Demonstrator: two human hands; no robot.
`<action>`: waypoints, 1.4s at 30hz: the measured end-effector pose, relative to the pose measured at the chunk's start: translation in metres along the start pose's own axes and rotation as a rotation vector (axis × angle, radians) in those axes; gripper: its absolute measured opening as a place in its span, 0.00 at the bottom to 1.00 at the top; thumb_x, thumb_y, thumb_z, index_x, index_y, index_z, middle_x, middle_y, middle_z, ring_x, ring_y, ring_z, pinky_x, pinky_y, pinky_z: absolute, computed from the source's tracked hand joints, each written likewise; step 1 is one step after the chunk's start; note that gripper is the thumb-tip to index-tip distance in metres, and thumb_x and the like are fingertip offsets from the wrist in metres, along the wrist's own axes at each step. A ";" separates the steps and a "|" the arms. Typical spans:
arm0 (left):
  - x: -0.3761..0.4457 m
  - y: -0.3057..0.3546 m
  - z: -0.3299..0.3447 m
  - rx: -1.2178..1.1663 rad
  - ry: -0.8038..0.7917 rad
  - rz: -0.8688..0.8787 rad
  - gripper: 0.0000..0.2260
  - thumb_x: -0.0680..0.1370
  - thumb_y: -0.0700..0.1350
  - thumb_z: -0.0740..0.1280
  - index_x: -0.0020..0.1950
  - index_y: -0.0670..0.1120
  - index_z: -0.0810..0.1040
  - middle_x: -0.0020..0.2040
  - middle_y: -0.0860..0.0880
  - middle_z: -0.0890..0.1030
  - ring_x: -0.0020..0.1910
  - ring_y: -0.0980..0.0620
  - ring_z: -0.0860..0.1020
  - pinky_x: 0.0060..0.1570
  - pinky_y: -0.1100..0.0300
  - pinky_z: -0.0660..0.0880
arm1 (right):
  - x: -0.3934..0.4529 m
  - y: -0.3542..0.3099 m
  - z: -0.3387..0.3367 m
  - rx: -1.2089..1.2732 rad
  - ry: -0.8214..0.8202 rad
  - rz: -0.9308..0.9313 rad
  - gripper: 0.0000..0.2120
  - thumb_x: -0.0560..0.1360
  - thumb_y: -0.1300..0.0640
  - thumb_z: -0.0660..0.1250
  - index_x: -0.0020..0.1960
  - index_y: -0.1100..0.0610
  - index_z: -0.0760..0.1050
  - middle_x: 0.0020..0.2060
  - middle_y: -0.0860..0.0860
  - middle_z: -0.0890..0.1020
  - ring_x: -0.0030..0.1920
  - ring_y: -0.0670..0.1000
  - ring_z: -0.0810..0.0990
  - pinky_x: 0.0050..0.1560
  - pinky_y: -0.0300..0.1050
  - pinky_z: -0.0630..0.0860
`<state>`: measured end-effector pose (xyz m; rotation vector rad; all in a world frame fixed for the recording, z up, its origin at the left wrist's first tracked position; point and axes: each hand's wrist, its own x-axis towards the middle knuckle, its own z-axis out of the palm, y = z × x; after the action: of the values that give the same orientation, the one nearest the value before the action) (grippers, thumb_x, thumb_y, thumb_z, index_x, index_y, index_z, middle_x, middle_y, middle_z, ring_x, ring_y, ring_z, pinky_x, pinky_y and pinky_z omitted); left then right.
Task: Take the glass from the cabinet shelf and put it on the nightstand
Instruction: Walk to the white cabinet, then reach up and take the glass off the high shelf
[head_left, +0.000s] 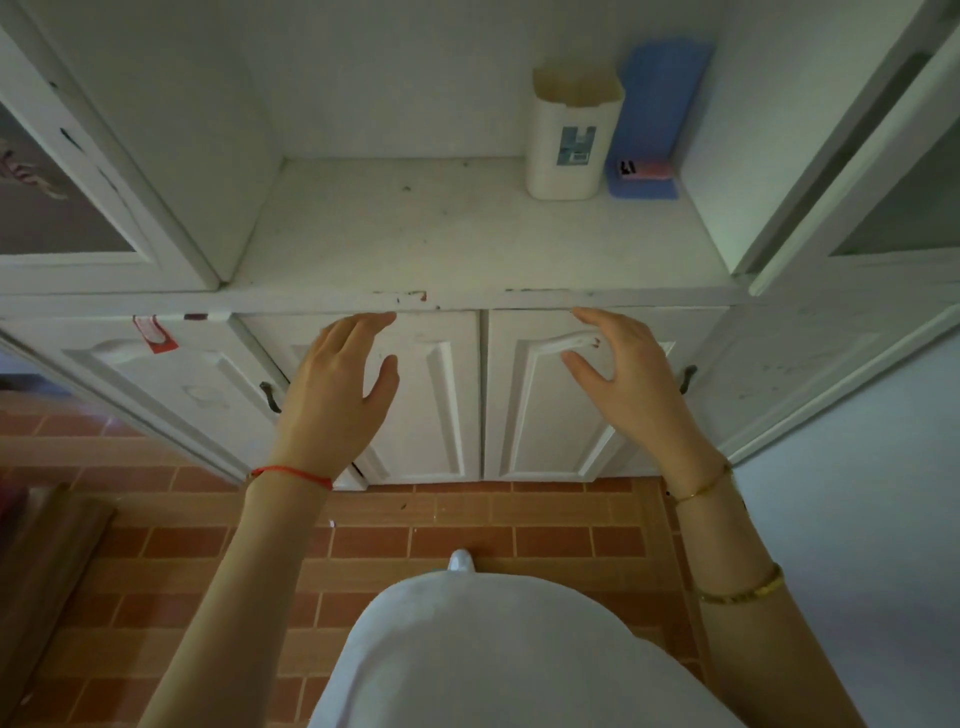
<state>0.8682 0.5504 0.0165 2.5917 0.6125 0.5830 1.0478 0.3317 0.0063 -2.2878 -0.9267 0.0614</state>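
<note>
I stand facing a white cabinet with an open shelf (415, 234) at chest height. No glass shows on the shelf or anywhere in view. My left hand (337, 395) hovers below the shelf's front edge, fingers apart, holding nothing. My right hand (631, 379) hovers at the same height to the right, fingers spread and curved, also holding nothing. Both hands are in front of the two lower cabinet doors (447, 405). No nightstand is in view.
A white cut-open plastic container (569, 140) and a blue folder-like item (654, 119) stand at the shelf's back right. Glass-paned upper doors hang open at left (78, 197) and right (883, 182). Brick-pattern floor (467, 530) lies below, with a wooden edge (47, 561) at lower left.
</note>
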 end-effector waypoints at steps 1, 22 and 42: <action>0.014 -0.003 0.001 0.002 0.004 0.011 0.18 0.79 0.43 0.63 0.70 0.44 0.71 0.66 0.44 0.76 0.67 0.45 0.73 0.66 0.50 0.71 | 0.012 0.000 0.000 -0.002 0.010 -0.001 0.24 0.79 0.52 0.66 0.73 0.56 0.69 0.68 0.53 0.75 0.71 0.52 0.68 0.69 0.39 0.61; 0.170 -0.011 -0.001 -0.059 0.075 0.198 0.18 0.79 0.42 0.63 0.69 0.44 0.72 0.64 0.46 0.77 0.64 0.48 0.74 0.65 0.52 0.73 | 0.141 -0.014 -0.019 -0.014 0.189 -0.059 0.24 0.78 0.51 0.66 0.72 0.56 0.70 0.67 0.52 0.76 0.68 0.50 0.70 0.66 0.38 0.62; 0.274 0.128 -0.149 -0.013 0.585 0.634 0.16 0.80 0.43 0.63 0.67 0.45 0.74 0.63 0.49 0.78 0.64 0.50 0.75 0.62 0.55 0.73 | 0.210 -0.121 -0.216 0.009 0.585 -0.541 0.20 0.78 0.51 0.67 0.69 0.54 0.72 0.63 0.47 0.78 0.65 0.47 0.75 0.67 0.41 0.69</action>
<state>1.0614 0.6253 0.2828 2.5690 -0.0874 1.5635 1.1914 0.4084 0.2870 -1.8043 -1.1622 -0.7861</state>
